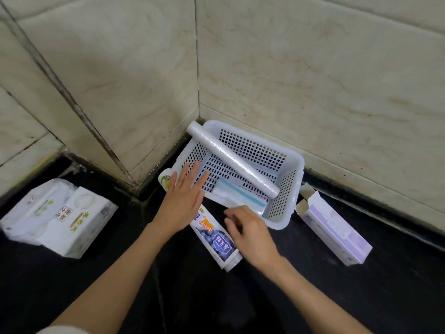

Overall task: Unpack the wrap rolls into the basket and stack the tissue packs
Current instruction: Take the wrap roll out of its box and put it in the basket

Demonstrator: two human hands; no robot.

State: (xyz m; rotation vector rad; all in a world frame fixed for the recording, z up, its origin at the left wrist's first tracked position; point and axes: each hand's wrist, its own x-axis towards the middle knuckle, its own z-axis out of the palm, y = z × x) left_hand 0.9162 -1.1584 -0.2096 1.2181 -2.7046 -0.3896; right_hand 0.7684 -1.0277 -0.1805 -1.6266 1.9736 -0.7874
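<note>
White perforated basket (pixel 284 165) is sitting in the tiled corner on the black counter (pixel 313 297); one wrap roll (pixel 231 159) is leaning diagonally inside, its upper end over the rim. Blueberry-printed box (pixel 214 239) is lying beneath my hands. I am spreading my left hand (pixel 185 201) flat and open, gripping nothing; my right hand (pixel 250 230) is hovering loosely curled, holding nothing. Tissue packs (pixel 57 215) are sitting well apart on the left; opened lilac box (pixel 334 230) is lying beside the basket on the right.

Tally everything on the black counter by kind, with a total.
Baskets: 1, white basket
Loose wrap rolls: 1
Flat blue-striped packs: 1
Boxes: 2, blueberry box, open purple box
Tissue packs: 2
Total: 7
</note>
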